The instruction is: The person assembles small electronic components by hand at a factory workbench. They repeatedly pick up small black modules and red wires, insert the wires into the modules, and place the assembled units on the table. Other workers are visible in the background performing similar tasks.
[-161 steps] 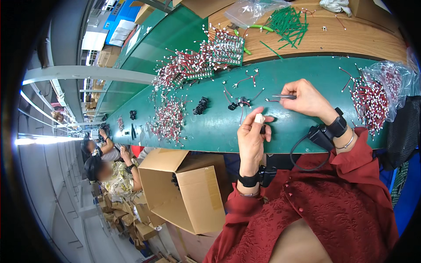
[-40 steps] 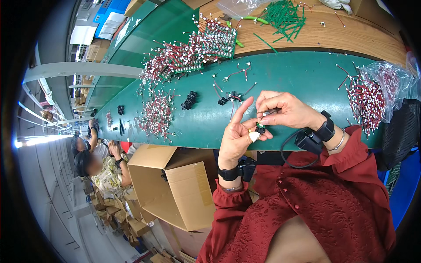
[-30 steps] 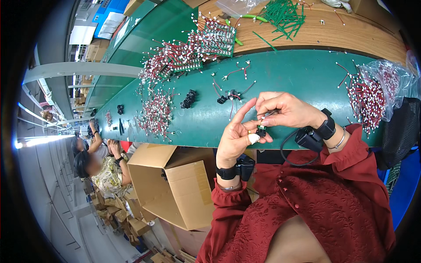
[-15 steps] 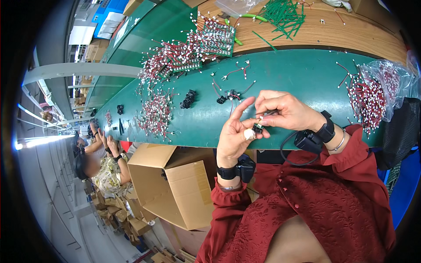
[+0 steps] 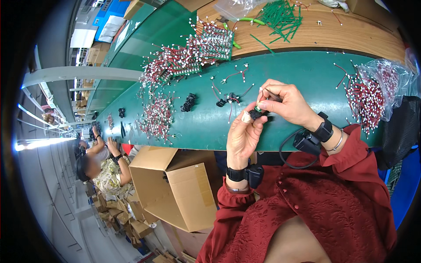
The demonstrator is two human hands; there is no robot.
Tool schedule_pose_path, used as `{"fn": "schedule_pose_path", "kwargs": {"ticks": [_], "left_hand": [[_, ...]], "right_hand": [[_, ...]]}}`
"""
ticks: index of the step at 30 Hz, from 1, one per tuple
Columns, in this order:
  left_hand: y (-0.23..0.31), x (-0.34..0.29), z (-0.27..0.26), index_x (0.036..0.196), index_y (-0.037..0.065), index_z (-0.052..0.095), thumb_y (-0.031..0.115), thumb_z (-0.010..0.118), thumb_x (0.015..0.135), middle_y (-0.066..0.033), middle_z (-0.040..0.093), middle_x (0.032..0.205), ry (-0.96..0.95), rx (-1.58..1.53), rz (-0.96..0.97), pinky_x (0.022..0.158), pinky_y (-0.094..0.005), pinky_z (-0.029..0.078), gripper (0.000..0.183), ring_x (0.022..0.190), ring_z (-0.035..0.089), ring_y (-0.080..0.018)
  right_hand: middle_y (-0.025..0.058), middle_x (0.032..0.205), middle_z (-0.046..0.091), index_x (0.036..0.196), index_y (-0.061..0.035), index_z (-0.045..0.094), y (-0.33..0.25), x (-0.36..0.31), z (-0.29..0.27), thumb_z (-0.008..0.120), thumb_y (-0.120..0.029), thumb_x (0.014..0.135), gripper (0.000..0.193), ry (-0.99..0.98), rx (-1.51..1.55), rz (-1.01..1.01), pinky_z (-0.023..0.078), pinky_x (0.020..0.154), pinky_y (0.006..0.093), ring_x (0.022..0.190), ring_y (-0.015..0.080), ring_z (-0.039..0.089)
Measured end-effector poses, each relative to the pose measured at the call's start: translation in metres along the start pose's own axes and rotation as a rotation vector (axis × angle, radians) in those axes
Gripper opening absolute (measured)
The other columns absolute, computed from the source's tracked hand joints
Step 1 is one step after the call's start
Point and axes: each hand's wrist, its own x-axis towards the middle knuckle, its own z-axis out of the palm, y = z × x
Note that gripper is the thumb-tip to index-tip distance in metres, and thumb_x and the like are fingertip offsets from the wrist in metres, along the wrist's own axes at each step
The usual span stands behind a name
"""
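Observation:
My left hand (image 5: 244,138) is closed on a small black plastic part (image 5: 255,114), held above the near edge of the green bench. One of its fingers wears a white cover (image 5: 246,117). My right hand (image 5: 291,104) pinches a small green piece with thin red wire (image 5: 259,103) against the black part. A dark slim tool, perhaps tweezers (image 5: 274,94), also sits in the right hand's fingers. Beyond my hands, several black parts with wires (image 5: 229,99) lie on the bench. Fingers hide where the green piece and the black part meet.
Wired connectors form a heap on the left (image 5: 157,115) and a bagged pile (image 5: 366,98) on the right. Wired green boards (image 5: 217,41) stand behind, near green strips (image 5: 283,19). An open cardboard box (image 5: 188,193) stands below the bench edge. A co-worker (image 5: 107,168) sits far left.
My left hand has turned, its index finger now folded in rather than stretched out. My right hand has shifted slightly, and the dark tool now points up from its fingers.

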Motion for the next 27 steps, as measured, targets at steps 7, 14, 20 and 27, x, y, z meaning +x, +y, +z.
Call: {"fn": "schedule_pose_path", "kwargs": {"ticks": [7,14,20,27], "left_hand": [[-0.006,0.001,-0.002,0.124,-0.005,0.050,0.009,0.061,0.089,-0.0175,0.061,0.111,-0.024,0.002,0.020,0.079,-0.0280,0.058,0.039,0.094,0.065,-0.0258],[-0.005,0.000,-0.002,0.124,-0.006,0.049,0.014,0.061,0.090,-0.0156,0.061,0.111,-0.003,0.015,0.063,0.085,-0.0263,0.056,0.041,0.095,0.064,-0.0248],[-0.005,-0.003,-0.001,0.119,-0.006,0.054,0.012,0.062,0.090,-0.0149,0.062,0.108,0.001,0.141,0.108,0.084,-0.0264,0.057,0.035,0.092,0.065,-0.0230],[-0.002,-0.005,-0.001,0.114,-0.006,0.057,0.012,0.063,0.089,-0.0135,0.064,0.105,0.047,0.235,0.151,0.080,-0.0262,0.057,0.032,0.090,0.066,-0.0208]], "right_hand": [[0.0043,0.094,0.054,0.079,0.0021,0.059,0.002,0.000,0.005,0.066,-0.005,0.084,0.012,-0.006,0.006,-0.106,0.042,0.069,0.0219,0.081,0.0076,0.050],[0.0058,0.093,0.054,0.085,0.0033,0.062,0.001,-0.001,0.004,0.066,-0.003,0.083,0.008,0.008,-0.066,-0.157,0.045,0.071,0.0235,0.082,0.0101,0.054],[0.0062,0.091,0.056,0.088,0.0020,0.063,-0.004,-0.005,0.006,0.067,-0.002,0.080,0.010,0.002,-0.193,-0.211,0.050,0.069,0.0267,0.079,0.0148,0.059],[0.0072,0.087,0.059,0.087,0.0024,0.063,-0.010,-0.003,0.003,0.067,0.001,0.078,0.011,-0.085,-0.302,-0.334,0.051,0.064,0.0258,0.075,0.0158,0.060]]}}
